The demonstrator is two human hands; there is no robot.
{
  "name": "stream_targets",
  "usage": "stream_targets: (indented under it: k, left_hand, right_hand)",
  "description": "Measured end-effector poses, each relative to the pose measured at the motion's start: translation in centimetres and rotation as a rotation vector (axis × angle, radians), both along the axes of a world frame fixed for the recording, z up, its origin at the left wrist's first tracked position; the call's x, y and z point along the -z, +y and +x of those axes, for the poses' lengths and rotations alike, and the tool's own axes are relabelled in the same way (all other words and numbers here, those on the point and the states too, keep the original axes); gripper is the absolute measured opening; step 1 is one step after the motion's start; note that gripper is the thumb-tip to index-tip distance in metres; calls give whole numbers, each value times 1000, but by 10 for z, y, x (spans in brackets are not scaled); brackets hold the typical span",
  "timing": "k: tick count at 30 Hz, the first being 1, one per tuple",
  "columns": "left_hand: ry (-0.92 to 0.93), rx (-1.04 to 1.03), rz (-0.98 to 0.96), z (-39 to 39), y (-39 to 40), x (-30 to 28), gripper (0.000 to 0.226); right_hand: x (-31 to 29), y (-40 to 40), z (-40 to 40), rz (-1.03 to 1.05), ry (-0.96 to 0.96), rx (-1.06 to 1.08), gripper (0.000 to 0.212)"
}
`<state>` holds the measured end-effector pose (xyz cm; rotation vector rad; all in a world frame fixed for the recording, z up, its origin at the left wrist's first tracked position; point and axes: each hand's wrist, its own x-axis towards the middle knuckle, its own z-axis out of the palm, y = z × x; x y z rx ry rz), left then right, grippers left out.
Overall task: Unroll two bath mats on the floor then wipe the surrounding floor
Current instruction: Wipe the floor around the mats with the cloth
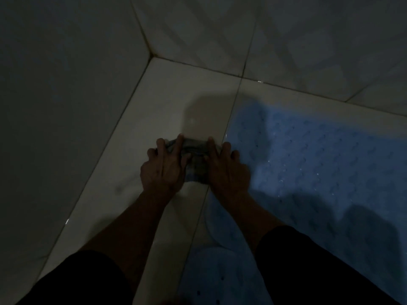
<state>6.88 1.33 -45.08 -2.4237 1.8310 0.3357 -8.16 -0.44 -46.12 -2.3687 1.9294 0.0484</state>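
A: Starting nearest the camera, what lies at the bottom edge?

B: Dark sleeves (72,276) cover both upper forearms. Between and beneath them lies a pale bath mat (222,274) with small holes, flat on the floor; in this dim light its outline is hard to trace.

A: And farther forward?

B: Left hand (164,166) and right hand (226,168) sit side by side on a greyish cloth (195,159). Fingers of each hand are spread apart and laid flat, pressing the cloth against the white floor tile (141,133). The cloth bunches between the two hands.

A: To the right?

B: A blue bath mat (319,155), unrolled and dimpled, lies just beside the right hand, which perhaps touches its edge.

A: Beyond the hands?

B: Tiled walls (198,34) meet at a corner above the floor.
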Motion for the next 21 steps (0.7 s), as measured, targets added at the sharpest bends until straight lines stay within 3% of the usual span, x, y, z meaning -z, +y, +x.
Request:
stream_targets:
  k: [3, 9, 21]
  left_hand:
    - [51, 14, 0, 0, -24, 2, 63]
    - [133, 10, 15, -3, -55, 1, 64]
    - [118, 88, -33, -5, -103, 6, 68]
  right_hand:
    - [5, -17, -1, -22, 17, 36, 63]
    - [-2, -46, 3, 101, -14, 61, 75]
    - [-16, -93, 1, 153, 27, 108, 93]
